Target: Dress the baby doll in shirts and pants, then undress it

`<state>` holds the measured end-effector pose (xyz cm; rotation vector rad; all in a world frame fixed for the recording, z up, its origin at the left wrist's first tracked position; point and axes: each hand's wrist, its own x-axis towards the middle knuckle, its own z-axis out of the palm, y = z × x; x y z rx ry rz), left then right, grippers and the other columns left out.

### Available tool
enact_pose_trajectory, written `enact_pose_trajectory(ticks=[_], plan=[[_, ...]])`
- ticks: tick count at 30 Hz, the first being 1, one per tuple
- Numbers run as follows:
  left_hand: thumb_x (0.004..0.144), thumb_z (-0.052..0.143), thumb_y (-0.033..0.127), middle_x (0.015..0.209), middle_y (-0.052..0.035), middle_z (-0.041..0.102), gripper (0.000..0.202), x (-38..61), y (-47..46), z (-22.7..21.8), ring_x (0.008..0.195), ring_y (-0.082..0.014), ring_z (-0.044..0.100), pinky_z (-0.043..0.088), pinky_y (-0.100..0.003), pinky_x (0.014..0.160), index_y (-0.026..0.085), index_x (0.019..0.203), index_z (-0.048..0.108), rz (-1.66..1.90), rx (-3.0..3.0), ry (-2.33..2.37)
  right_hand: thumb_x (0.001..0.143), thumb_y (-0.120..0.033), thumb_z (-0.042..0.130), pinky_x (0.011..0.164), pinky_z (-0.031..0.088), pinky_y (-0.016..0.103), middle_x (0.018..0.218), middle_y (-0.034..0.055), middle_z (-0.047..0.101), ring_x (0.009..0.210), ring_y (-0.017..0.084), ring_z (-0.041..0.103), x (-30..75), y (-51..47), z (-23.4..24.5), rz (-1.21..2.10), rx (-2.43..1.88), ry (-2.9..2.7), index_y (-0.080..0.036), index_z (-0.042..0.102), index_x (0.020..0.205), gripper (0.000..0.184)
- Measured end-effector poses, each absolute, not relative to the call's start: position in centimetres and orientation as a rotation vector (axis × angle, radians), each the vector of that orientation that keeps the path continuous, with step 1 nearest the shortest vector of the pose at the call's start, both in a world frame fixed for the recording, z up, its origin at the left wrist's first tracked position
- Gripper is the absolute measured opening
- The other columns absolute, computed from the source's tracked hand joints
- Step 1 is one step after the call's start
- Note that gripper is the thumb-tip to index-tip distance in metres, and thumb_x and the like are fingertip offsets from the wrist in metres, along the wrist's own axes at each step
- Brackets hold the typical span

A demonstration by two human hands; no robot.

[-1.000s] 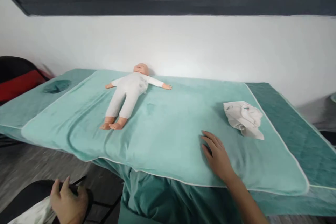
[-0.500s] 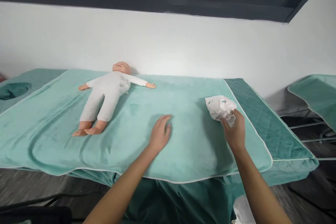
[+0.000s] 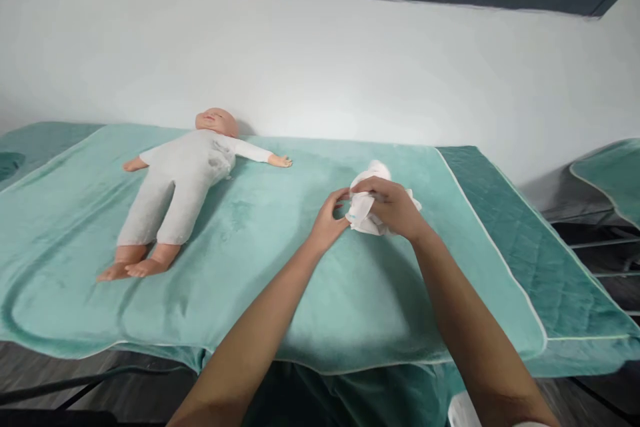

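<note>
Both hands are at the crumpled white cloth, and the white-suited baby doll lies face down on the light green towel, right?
Not quite: the head view shows the white-suited baby doll lying face up on the light green towel. The left hand and right hand are indeed at the crumpled white cloth.

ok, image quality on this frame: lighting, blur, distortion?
Head view: soft, even light, no glare, faint shadow right of the doll. Head view: doll, white cloth, left hand and right hand sharp; floor at lower right smeared. Head view: blanket near edge looks bowed, likely lens.
</note>
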<state>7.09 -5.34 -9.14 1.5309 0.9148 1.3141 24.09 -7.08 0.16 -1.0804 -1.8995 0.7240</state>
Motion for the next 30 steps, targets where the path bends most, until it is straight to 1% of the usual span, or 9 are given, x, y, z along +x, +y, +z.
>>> enact_pose_trajectory(ticks=[2,4,7,10,14,17,21,25,30], plan=[[0.076,0.076,0.029,0.120,-0.0077,0.068,0.041,6.7,-5.5,-9.0,0.112,-0.0220,0.063,0.048,-0.033,0.096,0.022,0.115,0.065,1.449,1.438,0.952,0.081,-0.018,0.056,0.090,0.053,0.035,0.111,0.0038,0.073,0.101,0.021,0.068,21.9,-5.7,0.3,1.014,-0.934,-1.894,-0.022,0.070,0.095,0.020],[0.081,0.070,0.029,0.103,-0.0044,0.070,0.020,6.4,-5.5,-9.1,0.098,-0.0184,0.063,0.048,-0.030,0.089,0.020,0.099,0.068,1.539,1.326,1.007,0.082,-0.021,0.059,0.095,0.052,0.037,0.119,0.0053,0.071,0.110,0.022,0.065,20.4,-4.4,-0.9,1.041,-0.903,-1.756,-0.021,0.068,0.099,0.019],[0.084,0.064,0.027,0.078,0.0006,0.063,0.010,6.0,-5.1,-9.5,0.075,-0.0132,0.057,0.044,-0.025,0.074,0.018,0.079,0.066,1.601,1.162,1.081,0.082,-0.024,0.063,0.101,0.050,0.039,0.126,0.0075,0.067,0.118,0.023,0.062,18.9,-3.1,-4.0,0.864,-0.988,-1.662,-0.022,0.064,0.109,0.027],[0.079,0.065,0.023,0.066,0.0042,0.053,0.011,5.8,-4.3,-10.0,0.063,-0.0104,0.048,0.039,-0.023,0.063,0.018,0.071,0.059,1.691,0.943,1.054,0.087,-0.020,0.055,0.109,0.044,0.043,0.134,0.0098,0.063,0.126,0.025,0.056,17.5,-3.5,-5.9,0.589,-1.043,-1.827,-0.022,0.060,0.123,0.036],[0.075,0.063,0.022,0.069,0.0046,0.055,0.006,5.8,-3.7,-10.0,0.062,-0.0097,0.051,0.040,-0.023,0.062,0.019,0.077,0.059,1.768,0.664,1.013,0.095,-0.022,0.047,0.114,0.035,0.048,0.144,0.0120,0.056,0.134,0.029,0.048,16.7,-5.2,-6.0,0.277,-1.158,-1.980,-0.020,0.055,0.134,0.040],[0.075,0.064,0.024,0.072,0.0037,0.059,0.009,5.4,-4.0,-9.4,0.065,-0.0100,0.054,0.044,-0.024,0.066,0.018,0.079,0.059,1.879,0.561,1.047,0.091,-0.023,0.056,0.114,0.033,0.051,0.146,0.0138,0.054,0.135,0.034,0.046,18.0,-5.3,-6.0,0.186,-1.337,-1.961,-0.018,0.055,0.135,0.044],[0.082,0.063,0.032,0.067,0.0050,0.053,0.020,3.7,-5.3,-8.9,0.062,-0.0097,0.051,0.044,-0.023,0.064,0.019,0.073,0.050,2.039,0.510,1.130,0.085,-0.019,0.059,0.109,0.036,0.055,0.148,0.0160,0.052,0.133,0.038,0.047,21.5,-4.0,-6.5,0.123,-1.600,-1.840,-0.017,0.055,0.135,0.050],[0.086,0.063,0.037,0.072,0.0034,0.054,0.025,1.4,-6.5,-8.8,0.067,-0.0111,0.054,0.046,-0.025,0.067,0.021,0.076,0.048,2.123,0.485,1.192,0.083,-0.017,0.056,0.098,0.046,0.046,0.131,0.0130,0.065,0.115,0.033,0.060,24.3,-3.5,-6.6,0.152,-1.682,-1.768,-0.021,0.062,0.126,0.044],[0.093,0.052,0.041,0.078,0.0013,0.053,0.024,-0.7,-7.2,-8.9,0.073,-0.0133,0.056,0.050,-0.031,0.075,0.020,0.081,0.046,2.193,0.441,1.282,0.085,-0.019,0.051,0.101,0.044,0.048,0.117,0.0145,0.068,0.113,0.032,0.060,28.0,-3.5,-6.6,-0.128,-1.646,-1.504,-0.017,0.065,0.115,0.033]])
